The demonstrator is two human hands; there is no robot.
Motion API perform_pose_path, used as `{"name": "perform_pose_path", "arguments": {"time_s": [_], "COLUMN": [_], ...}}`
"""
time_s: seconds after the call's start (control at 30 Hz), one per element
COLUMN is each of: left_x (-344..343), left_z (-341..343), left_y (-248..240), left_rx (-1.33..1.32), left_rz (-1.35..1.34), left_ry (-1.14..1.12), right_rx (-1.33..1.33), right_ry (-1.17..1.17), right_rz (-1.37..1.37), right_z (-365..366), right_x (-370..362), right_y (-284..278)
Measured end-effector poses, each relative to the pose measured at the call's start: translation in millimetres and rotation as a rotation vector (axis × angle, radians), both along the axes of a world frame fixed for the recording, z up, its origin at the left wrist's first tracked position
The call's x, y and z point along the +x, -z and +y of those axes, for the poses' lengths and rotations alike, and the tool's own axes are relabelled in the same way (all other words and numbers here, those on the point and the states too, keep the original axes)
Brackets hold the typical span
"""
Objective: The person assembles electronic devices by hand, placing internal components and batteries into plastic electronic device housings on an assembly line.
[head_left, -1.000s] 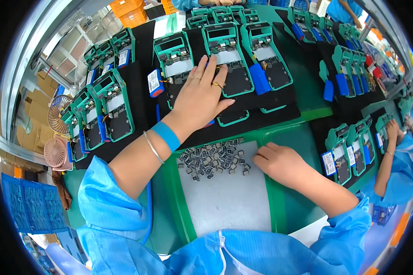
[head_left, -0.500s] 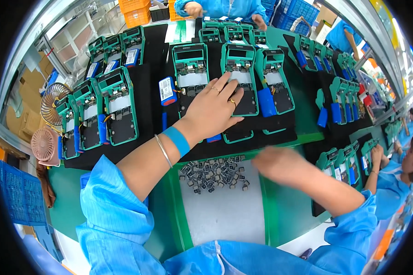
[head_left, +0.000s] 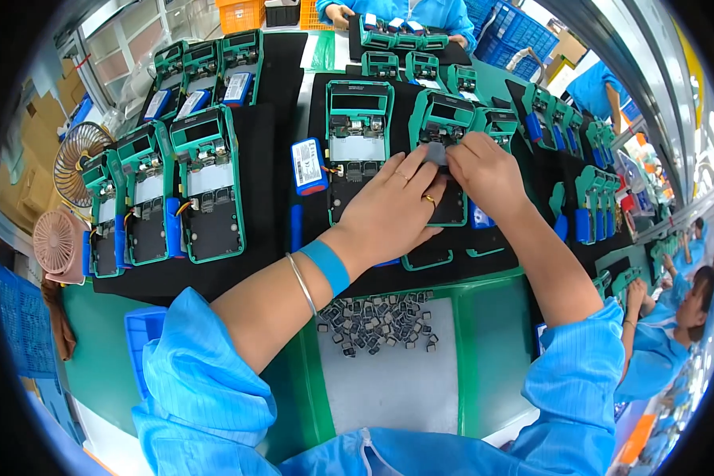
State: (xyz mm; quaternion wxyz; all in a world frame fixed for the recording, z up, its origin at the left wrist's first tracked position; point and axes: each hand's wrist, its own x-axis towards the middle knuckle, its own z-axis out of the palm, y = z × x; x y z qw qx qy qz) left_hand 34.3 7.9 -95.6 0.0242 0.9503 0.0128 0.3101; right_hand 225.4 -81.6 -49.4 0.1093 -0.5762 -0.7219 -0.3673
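A green-framed handheld device housing [head_left: 444, 111] lies open on the black mat in front of me, its circuit parts showing. Across its middle rests my left hand [head_left: 389, 198], palm down with fingers stretched out. My right hand [head_left: 484, 170] is at the housing's upper half, fingertips pinched together close to the left fingertips. A small grey piece [head_left: 435, 154] shows between the two hands; its kind is unclear. Left of it lies another housing [head_left: 360, 123], with a wired blue battery pack [head_left: 309, 166] beside it. A further housing [head_left: 500, 125] is partly hidden behind my right hand.
Small dark metallic parts [head_left: 377, 321] lie heaped on a grey sheet [head_left: 393, 389] near me. More housings stand in rows left [head_left: 210, 182] and right [head_left: 595, 190]. Two fans [head_left: 59, 242] are at the left edge. A co-worker [head_left: 404, 12] is across the table.
My right hand has moved from beside the heap of small parts up to the housing, next to my left hand. A grey piece now shows there. The whole view has shifted slightly.
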Motion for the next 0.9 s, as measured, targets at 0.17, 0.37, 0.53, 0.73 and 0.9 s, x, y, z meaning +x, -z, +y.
{"name": "perform_pose_path", "arguments": {"time_s": [0.17,0.37,0.53,0.73,0.9], "left_x": [0,0,0,0,11], "left_z": [1,1,1,-2,-1], "left_y": [3,4,4,-1,2], "left_rx": [-0.001,-0.002,0.009,0.014,0.031], "left_rz": [-0.039,-0.062,-0.057,-0.046,-0.013], "left_ry": [0.012,0.021,0.012,0.017,0.009], "right_rx": [-0.036,-0.055,-0.059,-0.066,0.004], "right_ry": [0.017,0.057,0.1,0.241,0.254], "right_rz": [-0.083,-0.149,-0.135,-0.125,0.027], "right_z": [1,1,5,6,-8], "right_x": [-2,-5,-6,-11,-12], "right_y": [0,-4,-8,-21,-12]}}
